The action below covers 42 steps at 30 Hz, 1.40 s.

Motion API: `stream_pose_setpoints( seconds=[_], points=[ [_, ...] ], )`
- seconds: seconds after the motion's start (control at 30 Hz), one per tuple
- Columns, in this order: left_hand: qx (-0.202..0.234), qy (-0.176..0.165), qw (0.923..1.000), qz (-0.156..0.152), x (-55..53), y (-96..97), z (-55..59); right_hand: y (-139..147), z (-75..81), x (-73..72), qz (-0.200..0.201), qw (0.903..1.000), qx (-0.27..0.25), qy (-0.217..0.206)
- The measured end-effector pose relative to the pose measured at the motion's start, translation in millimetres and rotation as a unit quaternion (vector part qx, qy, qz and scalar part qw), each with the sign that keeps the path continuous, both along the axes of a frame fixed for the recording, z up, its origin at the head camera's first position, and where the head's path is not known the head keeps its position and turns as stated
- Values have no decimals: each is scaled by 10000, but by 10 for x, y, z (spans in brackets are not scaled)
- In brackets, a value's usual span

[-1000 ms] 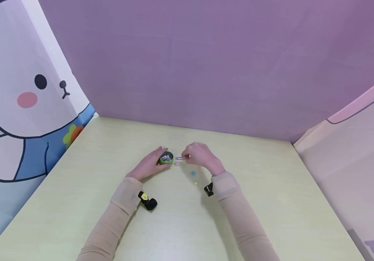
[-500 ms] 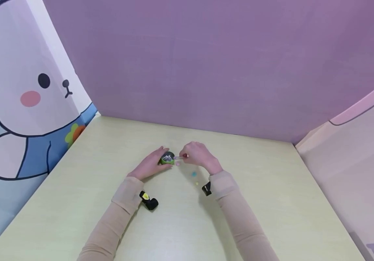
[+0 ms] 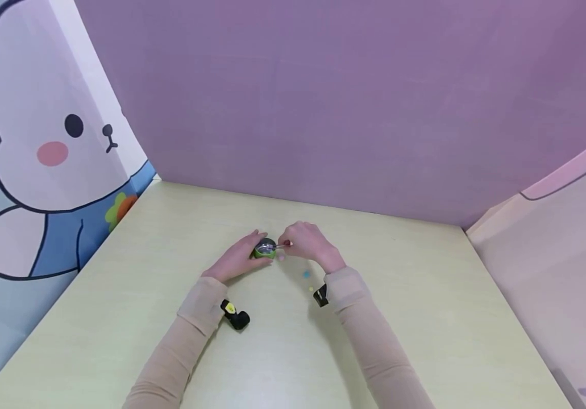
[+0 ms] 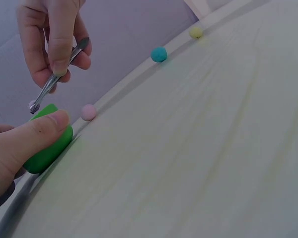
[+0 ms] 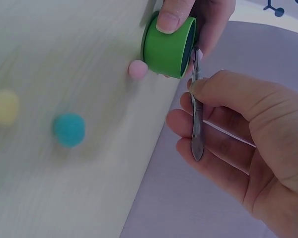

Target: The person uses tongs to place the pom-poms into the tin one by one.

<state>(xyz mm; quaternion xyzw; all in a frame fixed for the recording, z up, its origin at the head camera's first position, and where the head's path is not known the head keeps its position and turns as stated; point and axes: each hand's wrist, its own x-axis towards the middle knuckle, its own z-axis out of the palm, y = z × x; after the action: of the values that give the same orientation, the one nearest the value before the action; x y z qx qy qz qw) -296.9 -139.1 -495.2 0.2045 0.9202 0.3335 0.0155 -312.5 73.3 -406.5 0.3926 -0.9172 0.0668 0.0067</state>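
My left hand [image 3: 236,258] grips a small green cup [image 5: 164,52] with a shiny metal inside, thumb along its outer wall, on the table. Between thumb and fingers my right hand [image 3: 310,244] pinches metal tweezers [image 5: 197,131]. Their tips hold a small pale purple ball [image 4: 34,105] right at the cup's rim, overlapping the opening in the head view. On the table just beside the cup lies a light pink ball [image 4: 89,112]. Farther off, on the right hand's side, are a teal ball [image 5: 69,130] and a yellow ball [image 5: 5,107].
The pale wooden table [image 3: 272,352] runs back to a purple backdrop [image 3: 323,102]. Printed panels flank it, a cartoon animal [image 3: 32,130] on the left one. Black wrist cameras are strapped under both sleeves, the left one [image 3: 236,316] close over the tabletop.
The right hand has moved left, bringing the tweezers and the pale purple ball from beside the cup to its rim. The left hand keeps its grip on the cup. The head view has shifted slightly.
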Motion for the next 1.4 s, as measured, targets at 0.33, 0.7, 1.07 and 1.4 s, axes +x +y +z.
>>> stream_pose_setpoints(
  seconds=[0.33,0.7,1.07,1.4],
  points=[
    [-47,-73,10000,9,27,24,28,-28,12,5,-9,10000,-77,-32],
    [-10,-102,9999,4,17,21,-13,-39,11,-2,-13,10000,-16,7],
    [-87,-85,9999,28,13,21,-3,-13,13,9,-109,9999,73,-41],
    [-52,31,10000,9,3,3,1,37,-7,-8,-145,9999,77,31]
  ],
)
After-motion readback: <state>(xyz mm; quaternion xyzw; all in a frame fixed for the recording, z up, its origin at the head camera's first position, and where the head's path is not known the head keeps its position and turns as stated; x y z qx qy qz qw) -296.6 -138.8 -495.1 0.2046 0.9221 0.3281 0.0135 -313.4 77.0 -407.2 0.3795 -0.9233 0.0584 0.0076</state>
